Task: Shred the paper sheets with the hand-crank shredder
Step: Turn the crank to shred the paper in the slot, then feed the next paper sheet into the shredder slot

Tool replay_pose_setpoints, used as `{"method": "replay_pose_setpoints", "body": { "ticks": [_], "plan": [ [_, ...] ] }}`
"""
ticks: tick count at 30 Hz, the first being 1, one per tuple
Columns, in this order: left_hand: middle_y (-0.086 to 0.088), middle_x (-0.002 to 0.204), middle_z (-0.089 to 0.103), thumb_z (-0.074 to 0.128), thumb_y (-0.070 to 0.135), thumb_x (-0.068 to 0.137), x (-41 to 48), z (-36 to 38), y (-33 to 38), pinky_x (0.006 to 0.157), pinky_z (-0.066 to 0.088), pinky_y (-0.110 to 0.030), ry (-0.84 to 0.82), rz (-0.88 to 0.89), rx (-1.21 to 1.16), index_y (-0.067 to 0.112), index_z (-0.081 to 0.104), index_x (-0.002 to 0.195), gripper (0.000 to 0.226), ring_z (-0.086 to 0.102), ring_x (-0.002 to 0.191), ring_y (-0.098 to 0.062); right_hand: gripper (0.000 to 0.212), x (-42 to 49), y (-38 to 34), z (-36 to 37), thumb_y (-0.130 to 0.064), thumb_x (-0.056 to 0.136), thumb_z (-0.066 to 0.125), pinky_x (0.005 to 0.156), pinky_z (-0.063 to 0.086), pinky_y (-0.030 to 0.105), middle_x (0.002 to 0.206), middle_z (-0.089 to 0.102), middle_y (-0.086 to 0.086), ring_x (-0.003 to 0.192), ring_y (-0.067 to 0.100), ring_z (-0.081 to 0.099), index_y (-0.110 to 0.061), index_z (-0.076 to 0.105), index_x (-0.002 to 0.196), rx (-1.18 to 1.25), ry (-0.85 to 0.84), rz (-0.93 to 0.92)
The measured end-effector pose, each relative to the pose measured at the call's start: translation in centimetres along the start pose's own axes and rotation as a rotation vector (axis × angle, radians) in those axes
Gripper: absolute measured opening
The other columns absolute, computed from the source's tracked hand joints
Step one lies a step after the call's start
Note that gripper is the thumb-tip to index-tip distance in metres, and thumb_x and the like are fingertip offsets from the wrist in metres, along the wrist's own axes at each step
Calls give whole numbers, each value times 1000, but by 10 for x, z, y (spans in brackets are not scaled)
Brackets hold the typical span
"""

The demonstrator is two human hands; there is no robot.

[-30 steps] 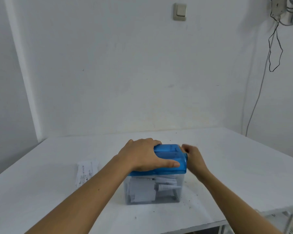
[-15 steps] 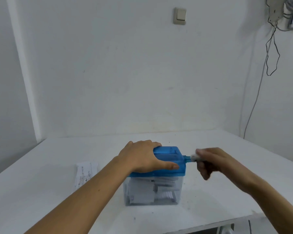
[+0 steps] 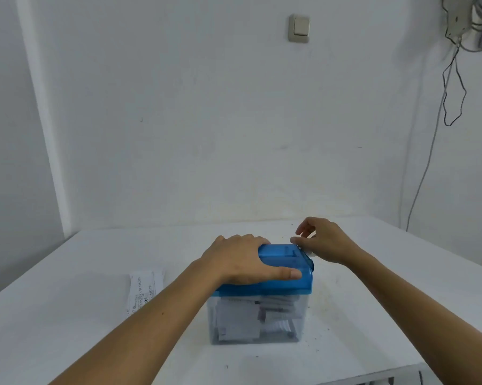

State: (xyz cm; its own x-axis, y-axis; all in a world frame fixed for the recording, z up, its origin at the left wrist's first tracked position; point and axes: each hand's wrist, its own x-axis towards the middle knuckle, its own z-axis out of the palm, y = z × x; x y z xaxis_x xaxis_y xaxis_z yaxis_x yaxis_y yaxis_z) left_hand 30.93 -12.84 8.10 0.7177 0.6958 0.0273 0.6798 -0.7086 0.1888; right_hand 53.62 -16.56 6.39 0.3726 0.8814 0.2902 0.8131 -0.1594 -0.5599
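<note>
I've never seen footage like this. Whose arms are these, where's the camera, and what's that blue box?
No robot here: a person wears a camera on the head, so you look down along their own arms. The blue-topped box is a hand-crank shredder; its clear bin holds paper pieces. The left hand presses flat on the blue lid to steady it. The right hand pinches the crank handle at the lid's right end, mostly hidden by that hand. One printed paper sheet lies on the white table, left of the shredder.

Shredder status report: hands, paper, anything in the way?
Left hand presses the shredder lid. Right hand pinches the crank. Paper pieces in the bin; one sheet lies on the table, left. Nothing blocking.
</note>
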Motion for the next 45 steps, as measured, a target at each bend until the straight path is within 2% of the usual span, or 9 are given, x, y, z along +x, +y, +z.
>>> {"method": "replay_pose_setpoints", "body": {
  "ticks": [5, 8, 12, 16, 20, 25, 28, 33, 45],
  "plan": [
    [8, 154, 44, 32, 88, 81, 4, -17, -12, 119, 27, -45, 93, -87, -392, 29, 49, 146, 89, 40, 141, -19, 14, 7, -33, -2, -34, 91, 67, 69, 45, 19, 101, 68, -8, 88, 3, 61, -24, 65, 100, 34, 48, -99],
    [11, 116, 72, 39, 60, 100, -3, -29, -35, 113, 37, -38, 542, -100, -281, 30, 75, 110, 48, 61, 115, -10, 11, 6, -70, -2, -32, 93, 65, 68, 45, 17, 100, 67, -9, 87, 4, 61, -25, 66, 101, 19, 12, -192],
    [12, 73, 74, 47, 42, 104, -28, -46, -69, 65, 50, -23, 738, -108, -499, 25, 78, 89, 38, 59, 55, 7, 16, -1, -124, 6, -33, 94, 63, 66, 46, 18, 99, 66, -10, 86, 5, 62, -26, 66, 107, 1, -58, -299],
    [10, 73, 75, 50, 38, 102, -49, -50, -110, 63, 47, -19, 799, -195, -589, 22, 75, 94, 30, 67, 65, 6, 19, -11, -175, 30, -33, 93, 63, 78, 52, 25, 104, 64, -9, 90, 8, 62, -26, 65, 110, 2, -95, -369],
    [6, 85, 76, 61, 22, 97, -64, -32, -152, 74, 62, -40, 752, -272, -757, 21, 73, 94, 12, 73, 79, -8, 22, -23, -213, 72, -30, 93, 62, 85, 51, 29, 112, 61, -4, 97, 12, 59, -24, 63, 114, -2, -131, -437],
    [13, 96, 71, 61, 11, 93, -80, 19, -196, 72, 46, -11, 637, -354, -541, 30, 70, 96, 21, 63, 87, 4, 31, -49, -227, 145, -26, 95, 58, 96, 49, 39, 124, 54, 8, 114, 25, 55, -14, 56, 124, -41, -286, -419],
    [9, 114, 67, 46, -1, 95, -91, 57, -213, 79, 46, -13, 545, -392, -515, 29, 64, 107, 37, 59, 95, 3, 52, -63, -212, 190, -41, 96, 55, 99, 45, 42, 136, 43, 10, 125, 30, 46, -10, 43, 135, -122, -363, -241],
    [14, 145, 43, 40, 24, 104, -102, 105, -218, 109, 28, -30, 376, -431, -264, 29, 42, 142, 39, 34, 136, -10, 75, -77, -180, 235, -71, 89, 45, 104, 37, 40, 133, 45, 7, 124, 27, 40, -13, 44, 136, -206, -316, -91],
    [17, 151, 33, 33, 31, 105, -100, 115, -220, 110, 21, -30, 377, -376, -107, 30, 31, 149, 44, 24, 140, -6, 66, -77, -167, 238, -61, 89, 58, 102, 43, 32, 136, 48, -3, 124, 19, 46, -26, 42, 142, 7, -247, -33]
  ]
}}
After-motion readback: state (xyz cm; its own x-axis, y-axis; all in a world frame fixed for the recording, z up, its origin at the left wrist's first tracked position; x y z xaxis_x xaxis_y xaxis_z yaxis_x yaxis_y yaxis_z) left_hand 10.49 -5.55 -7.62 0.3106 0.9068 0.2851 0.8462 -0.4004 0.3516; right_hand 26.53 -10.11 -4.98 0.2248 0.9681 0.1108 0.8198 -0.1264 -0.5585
